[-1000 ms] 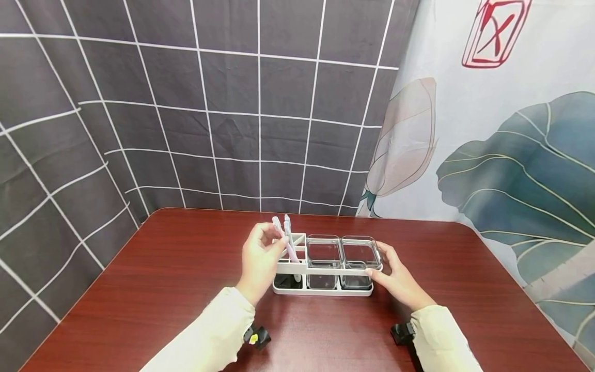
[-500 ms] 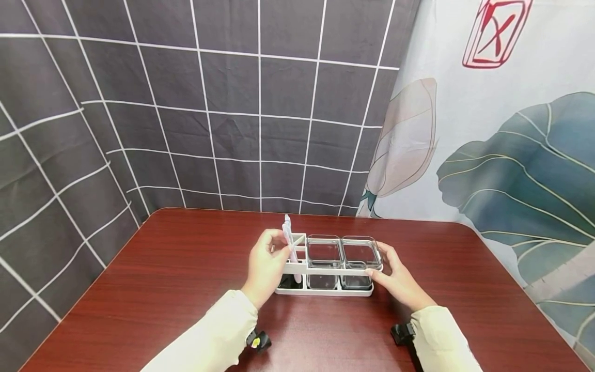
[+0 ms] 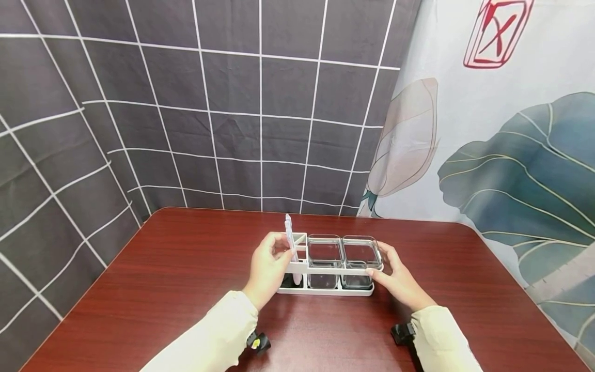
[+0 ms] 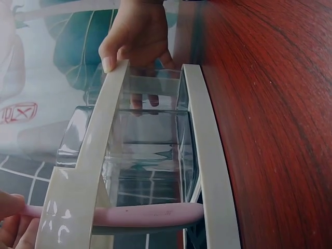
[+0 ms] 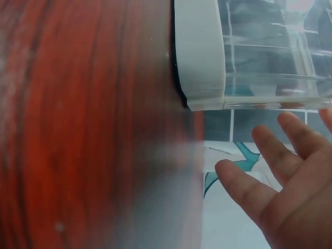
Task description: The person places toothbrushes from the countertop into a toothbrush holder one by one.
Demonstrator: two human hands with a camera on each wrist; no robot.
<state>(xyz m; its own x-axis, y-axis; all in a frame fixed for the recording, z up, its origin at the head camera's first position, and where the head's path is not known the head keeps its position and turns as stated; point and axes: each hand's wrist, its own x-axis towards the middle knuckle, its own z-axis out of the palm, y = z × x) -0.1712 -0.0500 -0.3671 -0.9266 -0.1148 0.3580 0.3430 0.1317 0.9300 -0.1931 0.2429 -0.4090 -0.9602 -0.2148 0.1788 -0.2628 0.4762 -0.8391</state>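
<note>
A white rack (image 3: 325,268) stands in the middle of the red-brown table (image 3: 186,279). It holds two clear square tubs (image 3: 324,252) (image 3: 361,252) and, at its left end, an open compartment. My left hand (image 3: 278,249) pinches a pink pen (image 3: 289,233) that stands in that compartment next to a second pen. In the left wrist view the pink pen (image 4: 150,213) lies across the rack (image 4: 207,155), with my fingertips (image 4: 10,212) on it. My right hand (image 3: 382,262) holds the rack's right end, thumb on the front rail and fingers behind the tub (image 4: 137,36) (image 5: 290,192).
A dark cloth with a white grid (image 3: 209,113) hangs behind the table, and a pale cloth printed with leaves (image 3: 511,170) hangs to the right. Black wrist mounts (image 3: 257,341) (image 3: 401,333) sit under both sleeves. The table's near edge is out of view.
My left hand has lowered the pink pen into the rack's left compartment beside the other pen and shifted slightly right. The right hand has stayed on the rack's end.
</note>
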